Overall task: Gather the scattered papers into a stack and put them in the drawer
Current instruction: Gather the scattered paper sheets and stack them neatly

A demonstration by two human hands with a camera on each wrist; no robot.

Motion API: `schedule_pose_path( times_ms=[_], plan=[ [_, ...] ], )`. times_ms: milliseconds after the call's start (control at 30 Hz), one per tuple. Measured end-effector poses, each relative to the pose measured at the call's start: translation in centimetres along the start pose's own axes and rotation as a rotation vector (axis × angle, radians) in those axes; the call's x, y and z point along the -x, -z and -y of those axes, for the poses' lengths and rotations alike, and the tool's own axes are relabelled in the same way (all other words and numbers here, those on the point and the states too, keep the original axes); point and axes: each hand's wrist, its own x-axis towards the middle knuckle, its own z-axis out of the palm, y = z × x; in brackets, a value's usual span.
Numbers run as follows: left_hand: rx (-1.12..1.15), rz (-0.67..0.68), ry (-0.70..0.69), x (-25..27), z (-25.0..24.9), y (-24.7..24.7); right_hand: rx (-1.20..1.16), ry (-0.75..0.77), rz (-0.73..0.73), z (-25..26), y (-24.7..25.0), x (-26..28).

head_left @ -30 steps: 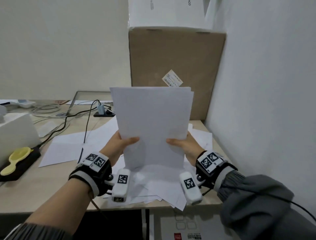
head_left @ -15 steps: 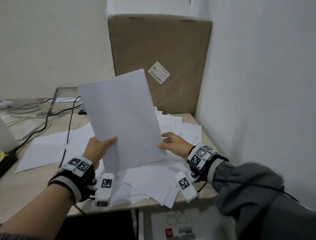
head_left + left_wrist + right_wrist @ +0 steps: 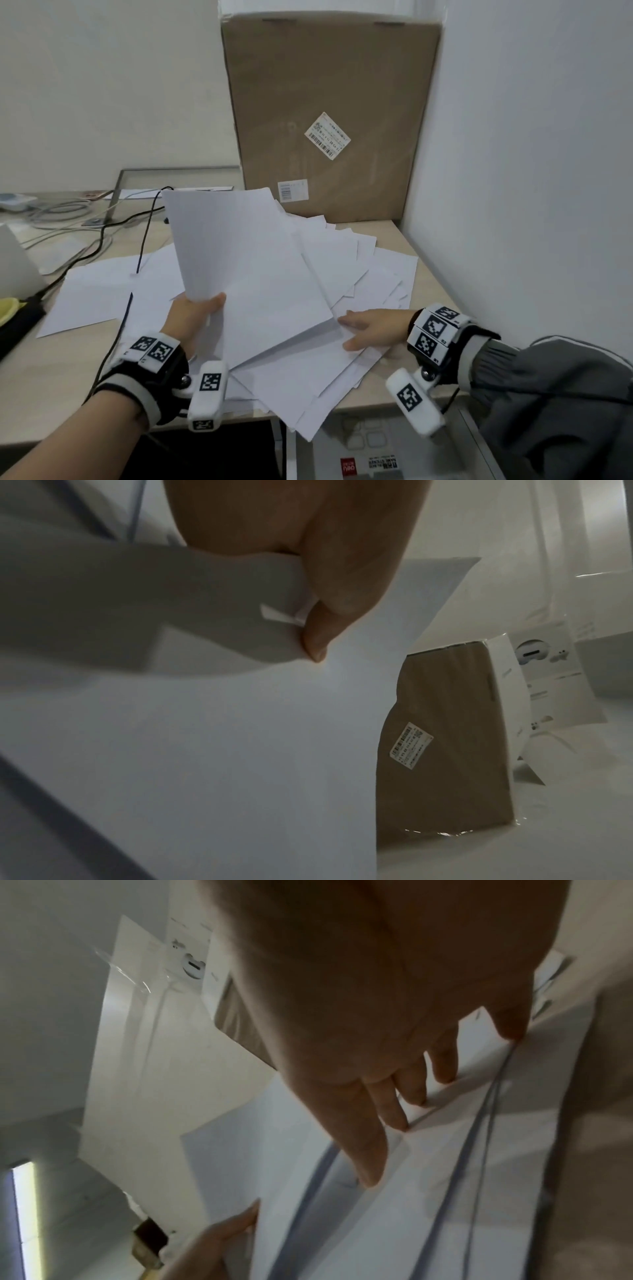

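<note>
The cardboard box [image 3: 329, 116] stands upright at the back of the counter [image 3: 51, 370], in the corner against the right-hand wall, with a barcode label [image 3: 327, 135] tilted on its face and a smaller label lower down. In the left wrist view a white carton sits on top of it.

Spread across the counter before the box lie the scattered papers [image 3: 363, 270] — white sheets fanned and overlapping, some jutting past the near edge of the counter, others reaching left toward a black cable [image 3: 144, 236] that runs over them.

Above that spread, the gathered stack of papers [image 3: 246, 274] is held tilted, its top edge leaning away toward the box and its lower right corner down on the loose sheets.

Below the counter's near edge, at the right, the open drawer [image 3: 472, 435] shows a light interior with a printed packet inside — no papers are in it.

The left hand [image 3: 193, 317] has its grip closed on the stack's lower left edge, thumb on the front face and fingers behind; the left wrist view shows the thumb pressed on the sheet. The right hand [image 3: 371, 330] has its grip released: its fingers [image 3: 394, 1112] are stretched out flat, with tips on the loose sheets beside the stack's lower right corner.
</note>
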Motion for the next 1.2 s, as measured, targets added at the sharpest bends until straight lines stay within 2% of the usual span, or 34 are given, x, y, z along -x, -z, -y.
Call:
schedule_pose_path(
  times_ms=[67,133,267,433,567,633,800,900,1033,1200],
  plan=[
    [-0.018,-0.005,0.015,-0.2,0.3,0.3,-0.142,0.012,-0.022,0.2,0.1,0.3],
    [-0.005,-0.031,0.03,-0.2,0.7,0.7,-0.373,-0.038,-0.152,-0.3,1.0,-0.3],
    [0.017,-0.062,0.042,0.2,1.4,1.1,-0.875,-0.248,-0.422,-2.2,3.3,-3.6],
    [0.069,-0.057,0.041,-0.5,2.1,2.1,-1.107,-0.247,-0.468,-2.0,4.7,-7.7],
    [0.085,-0.036,0.04,-1.6,3.1,3.0,-1.127,-0.343,-0.487,-0.8,5.8,-10.3],
    [0.104,-0.025,0.036,-1.1,2.9,2.9,-1.129,-0.347,-0.412,-0.1,5.9,-11.0],
    [0.132,-0.014,0.037,-1.2,3.0,2.7,-0.908,-0.42,-0.307,0.8,6.0,-12.6],
    [0.126,0.008,0.033,-1.3,3.2,2.7,-0.883,-0.383,-0.228,1.4,5.8,-13.0],
    [0.128,0.007,0.032,-0.9,2.8,2.7,-0.894,-0.302,-0.222,2.8,5.3,-12.8],
    [0.122,-0.008,0.049,-0.5,2.3,2.7,-0.86,-0.311,-0.2,3.6,4.8,-12.2]
  ],
)
